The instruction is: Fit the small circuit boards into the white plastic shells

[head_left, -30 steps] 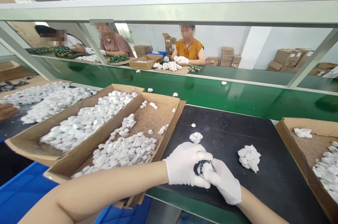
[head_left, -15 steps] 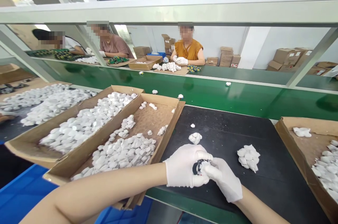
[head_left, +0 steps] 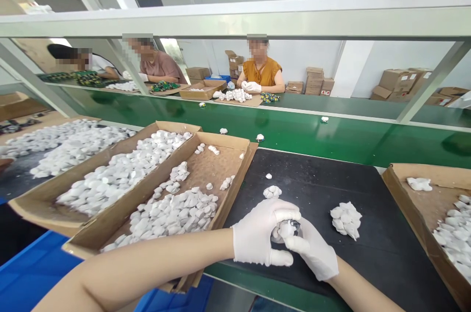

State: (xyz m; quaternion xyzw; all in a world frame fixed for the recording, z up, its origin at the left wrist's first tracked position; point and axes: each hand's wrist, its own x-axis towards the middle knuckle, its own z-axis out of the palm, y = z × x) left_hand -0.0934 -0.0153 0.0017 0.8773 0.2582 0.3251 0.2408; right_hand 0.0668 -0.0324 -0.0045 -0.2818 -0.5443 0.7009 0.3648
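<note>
Both hands wear white gloves and meet above the black mat [head_left: 371, 263]. Between them is a small dark part with a white lump [head_left: 286, 228] against it; the fingers partly cover it. My left hand [head_left: 255, 236] curls around it from the left, its fingers over the top and its thumb lower down. From the right, my right hand [head_left: 316, 250] pinches the part with its thumb across the near side. Just beyond my left hand lies a small white clump [head_left: 272, 192], with a single white piece [head_left: 269, 176] behind it. A larger white clump [head_left: 346, 220] rests right of my hands.
Cardboard trays [head_left: 235, 196] of white pieces stand to the left, and another cardboard tray [head_left: 401, 204] is at the right. Beyond the mat runs a green conveyor belt [head_left: 353, 143] carrying small white-topped parts [head_left: 260, 138]. Several people sit across it. A rail [head_left: 235, 22] spans overhead.
The part has turned between my hands, and its dark piece now shows at the upper right. My left thumb has moved slightly away from it. Parts on the belt have shifted right.
</note>
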